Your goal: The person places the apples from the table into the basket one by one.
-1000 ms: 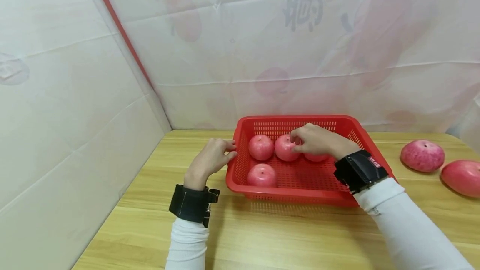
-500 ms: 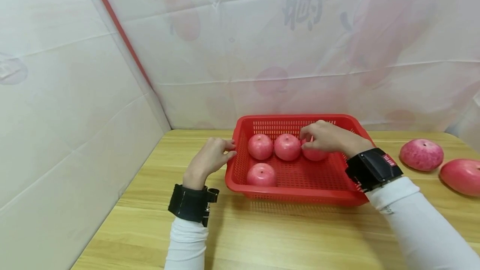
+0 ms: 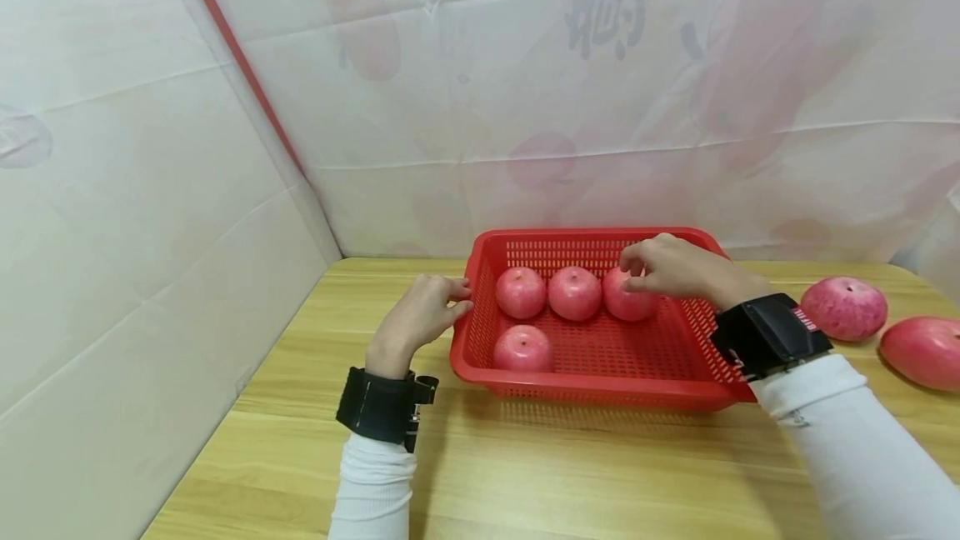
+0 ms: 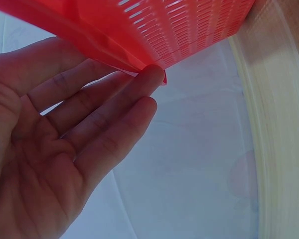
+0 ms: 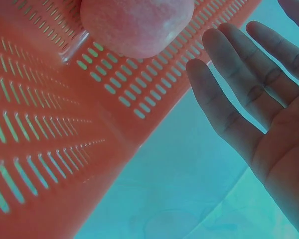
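Rear-right fruit (image 3: pixel 626 307) is judged firm, slick — best cupped round sides. Right fingers (image 5: pixel 218 104) parted, nothing held; basket rim (image 3: pixel 600 386) touched by extended left fingers (image 4: pixel 117 135).

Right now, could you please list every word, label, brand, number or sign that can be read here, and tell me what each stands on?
No text is clear enough to quote.
Red label on the black strap at the right wrist: pale lettering, too small to read surely.
Characters on the white backdrop: faint, not legible.
Small grey mark on the right sleeve: too small to read.
Red basket and fruit inside: no text visible.
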`<state>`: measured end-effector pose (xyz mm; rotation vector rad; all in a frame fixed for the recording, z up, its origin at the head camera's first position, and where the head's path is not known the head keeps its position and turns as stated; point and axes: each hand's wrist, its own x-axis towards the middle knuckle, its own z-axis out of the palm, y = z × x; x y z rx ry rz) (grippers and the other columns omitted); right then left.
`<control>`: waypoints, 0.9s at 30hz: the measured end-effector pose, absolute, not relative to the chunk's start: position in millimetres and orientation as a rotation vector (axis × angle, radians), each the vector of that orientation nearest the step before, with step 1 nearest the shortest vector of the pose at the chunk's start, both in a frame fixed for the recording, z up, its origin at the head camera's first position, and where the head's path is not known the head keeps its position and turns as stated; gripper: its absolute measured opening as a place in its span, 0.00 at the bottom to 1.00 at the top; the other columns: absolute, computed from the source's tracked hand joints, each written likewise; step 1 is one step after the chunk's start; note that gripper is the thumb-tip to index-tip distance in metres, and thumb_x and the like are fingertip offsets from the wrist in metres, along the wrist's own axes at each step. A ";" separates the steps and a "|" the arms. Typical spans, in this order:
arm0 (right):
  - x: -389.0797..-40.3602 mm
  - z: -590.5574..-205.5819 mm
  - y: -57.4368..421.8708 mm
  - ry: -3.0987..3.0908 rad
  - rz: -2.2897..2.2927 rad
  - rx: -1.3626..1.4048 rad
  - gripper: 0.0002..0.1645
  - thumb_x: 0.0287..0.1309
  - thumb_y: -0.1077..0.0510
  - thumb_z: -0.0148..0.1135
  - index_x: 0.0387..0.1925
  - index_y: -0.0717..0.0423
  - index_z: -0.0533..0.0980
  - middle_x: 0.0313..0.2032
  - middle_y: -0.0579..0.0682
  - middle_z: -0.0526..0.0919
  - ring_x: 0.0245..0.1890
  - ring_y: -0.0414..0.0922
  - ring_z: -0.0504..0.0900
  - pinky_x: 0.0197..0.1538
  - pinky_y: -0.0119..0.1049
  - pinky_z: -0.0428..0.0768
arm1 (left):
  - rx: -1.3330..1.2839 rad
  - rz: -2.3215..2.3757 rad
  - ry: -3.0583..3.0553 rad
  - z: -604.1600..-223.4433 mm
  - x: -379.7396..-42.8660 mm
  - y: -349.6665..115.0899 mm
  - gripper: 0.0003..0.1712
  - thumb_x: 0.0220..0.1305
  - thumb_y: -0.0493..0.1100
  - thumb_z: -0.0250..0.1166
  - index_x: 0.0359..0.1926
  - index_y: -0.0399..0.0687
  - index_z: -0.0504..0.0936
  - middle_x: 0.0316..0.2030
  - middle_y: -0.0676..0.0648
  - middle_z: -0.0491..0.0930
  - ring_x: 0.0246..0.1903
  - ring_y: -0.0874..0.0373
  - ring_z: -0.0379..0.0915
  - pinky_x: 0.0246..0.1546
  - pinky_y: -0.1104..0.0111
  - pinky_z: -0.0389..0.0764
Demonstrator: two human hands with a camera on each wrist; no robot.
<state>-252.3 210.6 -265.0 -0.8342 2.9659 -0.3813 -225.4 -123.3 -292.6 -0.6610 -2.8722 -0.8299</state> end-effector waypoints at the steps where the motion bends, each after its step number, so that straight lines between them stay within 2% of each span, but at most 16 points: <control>1: -252.3 -265.1 211.7 2.969 -0.379 -0.838 0.14 0.51 0.58 0.64 0.39 0.61 0.78 0.30 0.47 0.79 0.32 0.44 0.76 0.33 0.38 0.77 | -0.663 -0.825 -2.869 -292.8 -225.6 -123.1 0.12 0.58 0.37 0.63 0.44 0.41 0.83 0.46 0.42 0.79 0.46 0.53 0.76 0.39 0.68 0.78; 10: -251.0 -262.0 222.9 3.026 -0.297 -0.890 0.11 0.51 0.57 0.64 0.35 0.59 0.79 0.28 0.45 0.80 0.32 0.45 0.77 0.37 0.43 0.76 | -0.677 -0.823 -2.862 -292.7 -226.2 -123.5 0.12 0.58 0.36 0.63 0.43 0.41 0.84 0.45 0.42 0.80 0.48 0.52 0.75 0.44 0.65 0.76; 17: -250.5 -261.2 230.0 3.038 -0.269 -0.900 0.08 0.50 0.58 0.64 0.33 0.57 0.79 0.27 0.44 0.79 0.31 0.44 0.77 0.37 0.44 0.75 | -0.662 -0.826 -2.867 -292.7 -225.9 -124.3 0.11 0.58 0.36 0.63 0.43 0.41 0.84 0.44 0.42 0.80 0.49 0.52 0.74 0.44 0.65 0.76; 27: -249.7 -252.8 239.8 3.050 -0.304 -0.855 0.11 0.49 0.60 0.65 0.36 0.62 0.78 0.30 0.49 0.80 0.31 0.46 0.77 0.38 0.46 0.76 | -0.671 -0.805 -2.861 -293.1 -226.2 -122.9 0.12 0.58 0.37 0.63 0.43 0.41 0.84 0.45 0.42 0.80 0.49 0.52 0.74 0.43 0.65 0.77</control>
